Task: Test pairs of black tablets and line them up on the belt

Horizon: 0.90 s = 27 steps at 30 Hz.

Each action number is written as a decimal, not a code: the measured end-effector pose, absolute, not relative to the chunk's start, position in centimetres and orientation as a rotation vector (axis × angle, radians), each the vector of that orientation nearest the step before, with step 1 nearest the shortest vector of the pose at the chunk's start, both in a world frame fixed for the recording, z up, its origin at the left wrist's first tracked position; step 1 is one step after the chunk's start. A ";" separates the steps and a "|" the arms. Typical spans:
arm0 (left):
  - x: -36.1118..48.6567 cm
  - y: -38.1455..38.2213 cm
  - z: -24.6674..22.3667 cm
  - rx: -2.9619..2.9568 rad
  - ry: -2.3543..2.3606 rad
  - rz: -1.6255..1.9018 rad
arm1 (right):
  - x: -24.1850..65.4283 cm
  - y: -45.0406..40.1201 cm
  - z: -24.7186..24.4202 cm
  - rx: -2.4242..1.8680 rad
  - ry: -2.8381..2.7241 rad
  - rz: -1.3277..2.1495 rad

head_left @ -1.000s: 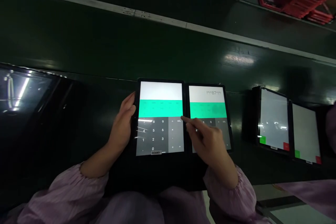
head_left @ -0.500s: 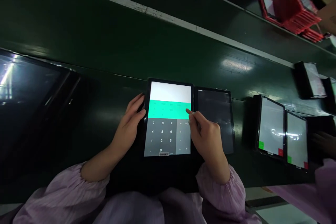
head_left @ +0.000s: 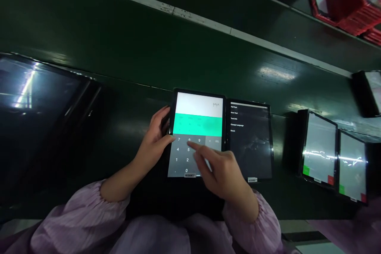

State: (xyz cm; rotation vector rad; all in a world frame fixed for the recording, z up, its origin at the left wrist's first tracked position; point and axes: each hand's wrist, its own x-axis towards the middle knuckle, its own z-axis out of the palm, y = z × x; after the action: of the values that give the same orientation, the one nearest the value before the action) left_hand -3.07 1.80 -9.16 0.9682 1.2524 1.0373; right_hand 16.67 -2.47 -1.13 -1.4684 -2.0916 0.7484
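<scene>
A tablet [head_left: 197,104] with a calculator keypad on its lit screen lies on the dark green bench in front of me. A short string of characters stands in its white display strip. My left hand [head_left: 154,137] grips the tablet's left edge, thumb over the front and the other fingers along the side. My right hand [head_left: 218,166] reaches across the keypad, covering its lower right part. Its index finger points at the 8 key; whether it touches the glass I cannot tell. Close on the right lies a second tablet [head_left: 253,154] showing a dark text menu.
Two tablets with pale screens [head_left: 321,143] [head_left: 353,162] rest farther right. A large glossy black stack [head_left: 38,99] lies at the left. Red-cased tablets [head_left: 351,6] are piled on the far bench, near another person's hand. A purple sleeve [head_left: 342,232] shows at lower right.
My right index finger has moved left from the green panel to the number keys. Characters have appeared in the display. My left thumb now lies over the tablet's edge. The second tablet shows a menu.
</scene>
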 end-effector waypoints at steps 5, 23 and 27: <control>-3.0 1.6 -9.3 1.188 1.334 0.996 | 16.0 -2.9 -1.0 -1.493 -2.128 0.727; -3.5 1.8 -9.0 1.025 1.277 0.985 | 18.3 -1.7 -1.0 -1.839 -1.957 0.455; -3.6 1.9 -8.7 1.016 1.274 0.971 | 18.6 -1.8 -1.0 -1.870 -1.929 0.472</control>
State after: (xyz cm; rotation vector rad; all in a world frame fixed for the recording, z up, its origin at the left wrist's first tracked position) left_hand -3.56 1.89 -8.66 1.0161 1.2741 0.9713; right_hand 18.58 -1.76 -0.99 -1.8702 -1.9289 0.4720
